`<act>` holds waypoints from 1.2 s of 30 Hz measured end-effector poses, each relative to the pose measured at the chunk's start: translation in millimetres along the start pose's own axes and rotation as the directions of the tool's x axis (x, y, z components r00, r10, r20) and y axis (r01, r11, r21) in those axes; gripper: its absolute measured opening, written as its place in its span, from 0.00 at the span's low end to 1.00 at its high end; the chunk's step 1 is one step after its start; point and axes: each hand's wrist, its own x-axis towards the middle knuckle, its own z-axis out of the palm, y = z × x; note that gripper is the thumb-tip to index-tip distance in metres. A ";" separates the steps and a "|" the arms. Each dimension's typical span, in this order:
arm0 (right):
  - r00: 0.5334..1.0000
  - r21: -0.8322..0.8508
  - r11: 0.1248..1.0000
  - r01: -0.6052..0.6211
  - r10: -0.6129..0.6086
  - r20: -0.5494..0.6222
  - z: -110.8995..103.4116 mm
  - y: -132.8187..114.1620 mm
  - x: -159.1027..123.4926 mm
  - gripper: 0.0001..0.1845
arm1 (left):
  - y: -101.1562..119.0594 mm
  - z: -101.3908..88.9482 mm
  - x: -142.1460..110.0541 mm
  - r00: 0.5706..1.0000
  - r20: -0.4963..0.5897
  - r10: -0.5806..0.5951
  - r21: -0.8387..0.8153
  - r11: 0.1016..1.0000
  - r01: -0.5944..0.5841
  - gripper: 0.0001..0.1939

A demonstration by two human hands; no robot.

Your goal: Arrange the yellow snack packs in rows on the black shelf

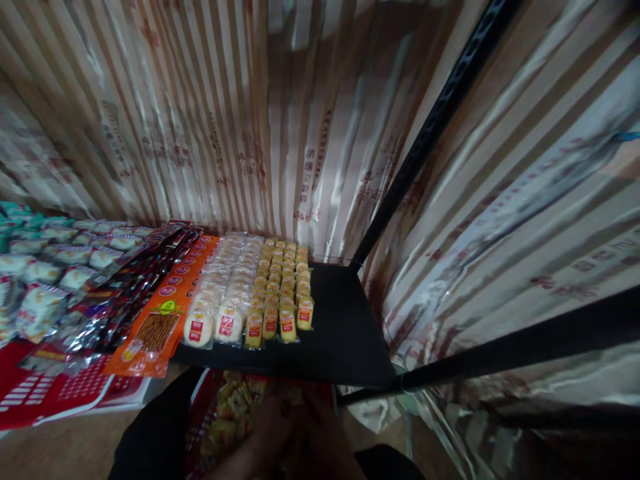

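Both of my hands are low in the head view, close together in deep shadow over a red basket (200,393). My left hand (273,413) has its fingers drawn in near a small pale thing (295,395) that I cannot make out. From the other side my right hand (320,417) meets it, its fingers also curled and dim. Yellow wrapped snacks (235,407) fill the basket's left part. Just above, on a black shelf (345,320), stand rows of small yellow snack packets (283,293), with round white rice crackers (225,300) beside them.
Farther left lie an orange snack bag (160,313), dark red packets (145,273) and white packets (45,267). Another red basket (55,393) is below them. A black metal post (425,147) rises at the shelf's right corner, before striped sheeting (320,133).
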 end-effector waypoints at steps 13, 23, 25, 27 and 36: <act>0.940 0.224 0.940 0.258 -0.190 -0.285 -79.5 -103.1 -9.7 0.24 | 116.5 9.6 7.7 0.931 -0.092 0.353 0.115 0.933 -0.342 0.16; 0.890 -0.020 0.955 0.298 -0.285 -0.355 -55.2 -114.2 58.5 0.20 | 88.2 9.5 23.7 0.864 -0.281 0.417 0.312 0.892 -0.329 0.27; 0.869 -0.111 0.949 0.296 -0.315 -0.381 -49.9 -116.4 63.9 0.18 | 80.2 7.0 26.5 0.864 -0.253 0.435 0.340 0.876 -0.341 0.28; 0.855 -0.162 0.940 0.301 -0.341 -0.391 -46.5 -118.0 66.8 0.18 | 74.6 4.6 28.8 0.856 -0.217 0.470 0.360 0.853 -0.377 0.28; 0.845 -0.198 0.930 0.311 -0.366 -0.391 -35.7 -120.6 70.7 0.19 | 59.1 -2.2 33.8 0.801 -0.157 0.577 0.424 0.772 -0.473 0.28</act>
